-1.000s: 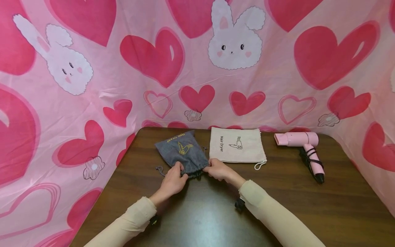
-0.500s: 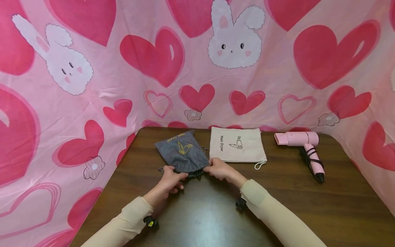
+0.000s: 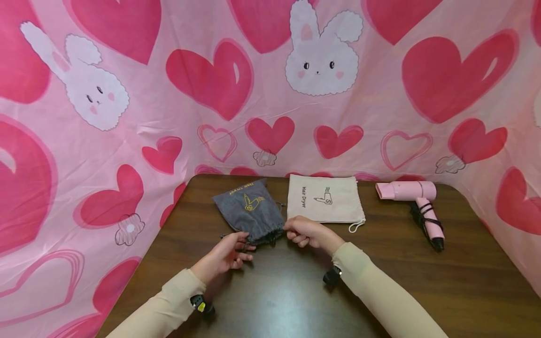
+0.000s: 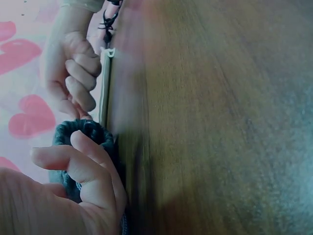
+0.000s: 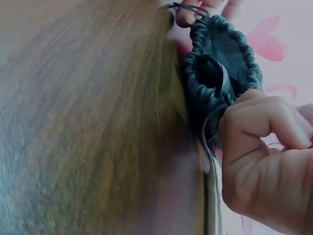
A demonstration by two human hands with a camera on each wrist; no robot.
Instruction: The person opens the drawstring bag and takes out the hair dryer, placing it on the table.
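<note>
— When tallying up the brown table (image 3: 270,291), get what totals?

— Two drawstring pouches: one dark gray pouch (image 3: 249,216), one cream pouch (image 3: 317,213). Plus one pink hair dryer (image 3: 407,190) off to the right, one black cord (image 3: 419,218) wrapped around the handle. Two bare hands, both at the gray one.

— Cool. And pointing which way?

— Mouth toward the near side, angled a bit right; bottom end away, toward the far left. Long axis on a slant, far left to near right. Lying left of center on the table, just beside the cream one, well apart from the dryer.

— Looks how?

— Creased dark fabric, yellow "Hair Dryer" lettering plus one yellow dryer drawing. Ruffled, gaping mouth. Check the right wrist view: something black (image 5: 208,71) inside, can't tell what.

— And the hands?

— Right hand (image 3: 310,230): thumb and forefinger pinched on the mouth's right corner, other fingers curled in. Left hand (image 3: 224,253): at the left corner, fingers half bent and spread, thin dark drawstring (image 5: 188,7) by the fingertips. Actually gripped or just touching? Can't tell, tbh.
</note>
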